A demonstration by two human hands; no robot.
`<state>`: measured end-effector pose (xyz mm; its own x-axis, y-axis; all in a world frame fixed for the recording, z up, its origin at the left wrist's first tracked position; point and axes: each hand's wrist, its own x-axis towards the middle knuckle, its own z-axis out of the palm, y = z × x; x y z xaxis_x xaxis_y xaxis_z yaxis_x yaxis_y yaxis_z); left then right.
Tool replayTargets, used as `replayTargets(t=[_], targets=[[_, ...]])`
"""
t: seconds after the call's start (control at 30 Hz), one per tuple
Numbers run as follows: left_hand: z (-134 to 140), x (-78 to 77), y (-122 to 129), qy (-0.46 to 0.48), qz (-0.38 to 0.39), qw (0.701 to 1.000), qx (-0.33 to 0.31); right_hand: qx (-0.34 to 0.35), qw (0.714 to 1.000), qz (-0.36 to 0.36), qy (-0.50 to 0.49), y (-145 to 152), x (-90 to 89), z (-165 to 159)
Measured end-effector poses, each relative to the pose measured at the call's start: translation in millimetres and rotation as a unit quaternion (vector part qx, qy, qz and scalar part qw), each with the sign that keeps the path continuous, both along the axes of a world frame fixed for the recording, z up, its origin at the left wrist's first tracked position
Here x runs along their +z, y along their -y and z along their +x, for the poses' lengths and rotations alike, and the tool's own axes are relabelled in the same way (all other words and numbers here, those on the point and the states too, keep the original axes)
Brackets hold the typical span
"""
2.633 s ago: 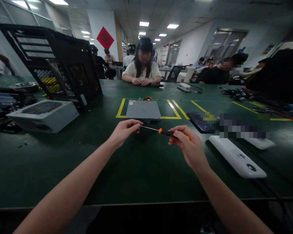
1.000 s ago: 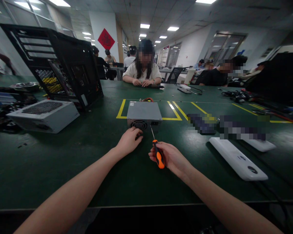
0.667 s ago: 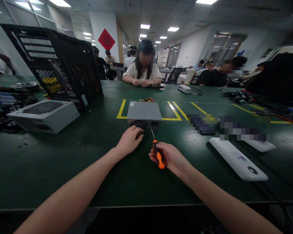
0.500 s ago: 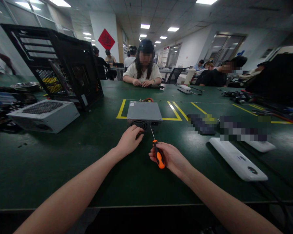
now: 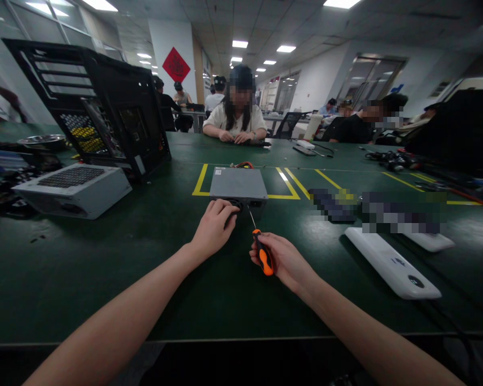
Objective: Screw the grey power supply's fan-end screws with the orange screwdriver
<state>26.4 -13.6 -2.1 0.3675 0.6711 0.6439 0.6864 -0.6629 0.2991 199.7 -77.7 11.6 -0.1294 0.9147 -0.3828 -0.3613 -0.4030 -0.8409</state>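
The dark green counter [image 5: 104, 257], marked with yellow tape lines [image 5: 200, 179], stood in a large office room with ceiling lights, and other people sat at its far side. On it, a grey power supply box [image 5: 238, 183] lay inside the yellow lines, and the left hand [image 5: 215, 228] rested curled against its front face. The right hand [image 5: 284, 260] was closed around an orange-black screwdriver [image 5: 261, 256], whose tip pointed at the box front; a black computer case [image 5: 104, 107] stood at the left.
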Motion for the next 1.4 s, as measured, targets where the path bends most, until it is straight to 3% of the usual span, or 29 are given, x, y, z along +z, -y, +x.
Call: replayTargets(t=[0.23,0.43,0.5,0.6,0.7,0.8,1.0,1.17,1.23,1.33,1.4], targets=[[-0.7,0.0,-0.3,0.009,0.038,0.999,0.014,-0.093,0.988,0.079,0.094,-0.6,-2.5,2.1],[-1.8,-1.0,-1.8,0.016,0.029,0.999,0.012,-0.100,0.951,0.210,0.203,6.1,0.2,8.0],[-2.3,-0.5,-1.5,0.014,0.029,0.999,0.013,-0.108,0.917,0.252,0.290,10.0,2.9,12.0],[-2.3,-0.3,-1.1,0.013,0.034,0.999,0.013,-0.145,0.834,0.347,0.404,14.3,5.3,16.0],[-1.7,-0.7,-1.0,0.007,0.046,0.999,0.015,-0.143,0.745,0.456,0.467,14.3,3.7,16.1],[-1.3,-1.5,-1.0,-0.005,0.057,0.998,0.018,-0.122,0.686,0.514,0.501,11.3,0.0,14.6],[-1.2,-2.5,-1.2,-0.041,0.061,0.997,0.038,-0.122,0.601,0.587,0.529,7.4,-4.4,15.3],[-1.1,-2.3,-1.7,-0.082,0.070,0.993,0.054,-0.112,0.579,0.605,0.534,6.2,-4.6,16.0],[-1.4,-2.7,-2.3,-0.095,0.069,0.992,0.052,-0.122,0.558,0.609,0.550,2.8,-1.9,16.6],[-1.9,-4.0,-2.9,-0.103,0.071,0.991,0.046,-0.140,0.503,0.655,0.546,-5.8,6.8,19.0],[-2.0,-4.9,-3.1,-0.106,0.071,0.991,0.049,-0.151,0.486,0.680,0.528,-12.3,13.8,21.1]])
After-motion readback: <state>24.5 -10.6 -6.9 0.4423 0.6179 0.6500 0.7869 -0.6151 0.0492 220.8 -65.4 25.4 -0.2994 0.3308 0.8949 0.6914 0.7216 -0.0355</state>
